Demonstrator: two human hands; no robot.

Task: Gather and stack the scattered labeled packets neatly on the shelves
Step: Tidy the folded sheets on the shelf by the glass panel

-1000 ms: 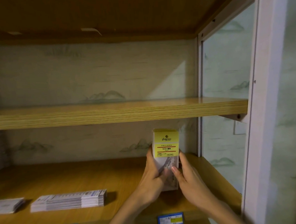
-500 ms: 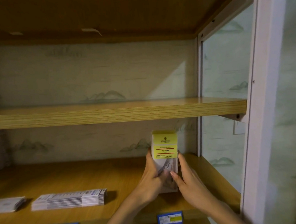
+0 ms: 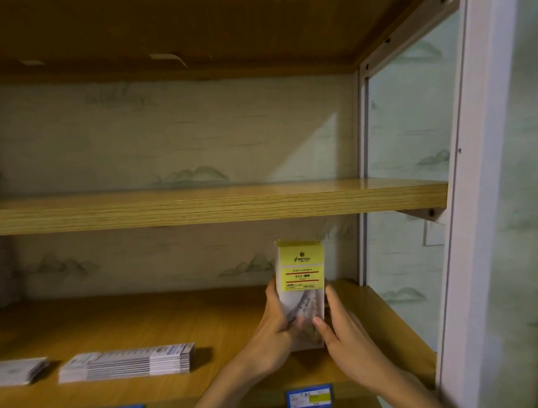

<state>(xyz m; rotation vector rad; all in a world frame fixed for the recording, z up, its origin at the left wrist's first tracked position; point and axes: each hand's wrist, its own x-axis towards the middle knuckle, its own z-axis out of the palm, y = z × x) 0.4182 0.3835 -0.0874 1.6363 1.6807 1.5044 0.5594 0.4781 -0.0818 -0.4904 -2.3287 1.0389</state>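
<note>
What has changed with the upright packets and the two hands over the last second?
Little. The upright bundle of yellow-labeled packets has shifted slightly to the left on the lower shelf; the left hand and right hand have kept their grip on its sides, nothing let go. The flat stack and the smaller pile at the left lie as before.

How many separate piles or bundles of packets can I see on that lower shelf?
3. A flat stack lies front left; another pile sits at the left edge, partly cut off; both hands hold an upright bundle at right. More may lie out of view.
</note>
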